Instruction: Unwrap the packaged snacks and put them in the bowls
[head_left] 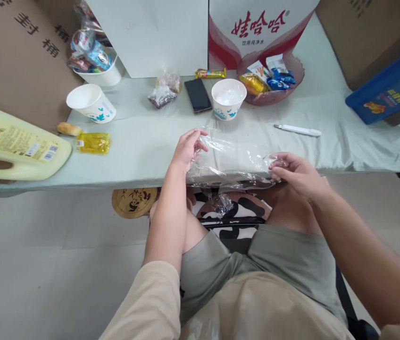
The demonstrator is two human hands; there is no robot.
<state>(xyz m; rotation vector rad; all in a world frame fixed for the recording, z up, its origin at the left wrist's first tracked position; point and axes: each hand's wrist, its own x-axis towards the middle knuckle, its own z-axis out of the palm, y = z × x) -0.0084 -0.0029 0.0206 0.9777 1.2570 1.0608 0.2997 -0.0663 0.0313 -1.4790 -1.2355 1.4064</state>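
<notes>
desk [143, 153]: cloth-covered | clear plastic film [230, 158]: across front edge, partly hanging below | right hand [299, 175]: clamped on film's right end | left hand [187, 150]: clamped on film's left end | white pen-like tool [299, 130]: beyond right hand

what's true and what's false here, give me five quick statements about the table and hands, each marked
1. Clear plastic spans between the left hand and right hand. True.
2. The phone lies inside the pink bowl. False: the phone lies on the table.
3. The pink bowl holds wrapped snacks. True.
4. The yellow jug is at the picture's right edge. False: the yellow jug is at the left edge.
5. Both hands are bare. True.
</notes>
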